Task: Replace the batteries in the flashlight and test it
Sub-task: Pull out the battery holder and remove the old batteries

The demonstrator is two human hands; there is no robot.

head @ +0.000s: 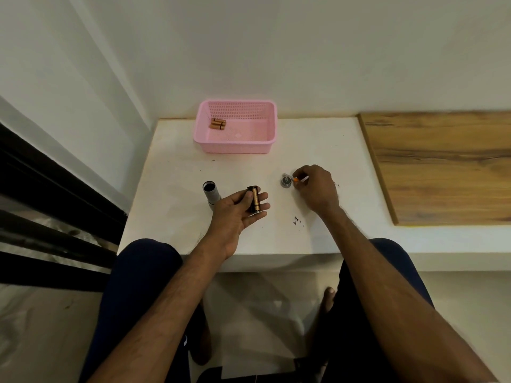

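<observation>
A seated person works on a dismantled flashlight at a white surface (pixel 177 167), with the job seemingly about midway. The grey flashlight body (pixel 211 194) lies near the surface's left edge, its open, empty mouth turned toward the far edge. Its round end cap (pixel 286 183) sits apart, right of the middle. The left hand (pixel 235 217), palm up above the middle of the surface, cradles the black battery holder (pixel 255 199) in curled fingers with the thumb against its side. One copper-and-black cell is seated in the slot facing the camera. The right hand (pixel 318 189) pinches a slim orange-tipped stick (pixel 297 179) just beside the cap. A pink basket (pixel 237 146) at the far edge holds a few copper-coloured batteries (pixel 217 124) in its left corner. By the look of it, the holder has yet to go into the body and the cap has yet to go on. The holder's other slots face away, so how many cells it carries cannot be told. Whether the basket's batteries are spent or fresh is likewise unclear. The stick is mostly hidden by the fingers and too small to identify, and dark flecks (pixel 297 220) near the front edge cannot be made out.
</observation>
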